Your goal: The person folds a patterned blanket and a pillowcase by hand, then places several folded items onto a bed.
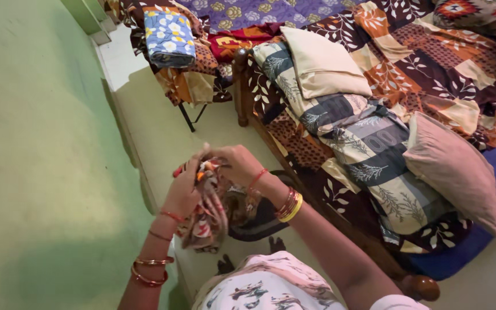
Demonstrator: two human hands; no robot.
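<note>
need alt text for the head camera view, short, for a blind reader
Seen from above, a person's left hand and right hand grip a bunched patterned cloth beside a bed covered in patchwork bedding, with a beige pillow on it. A chair piled with folded fabric stands beyond.

The cloth (205, 215) in the hands is brown with red and white; above it, a blue flowered cloth (169, 37)
</note>
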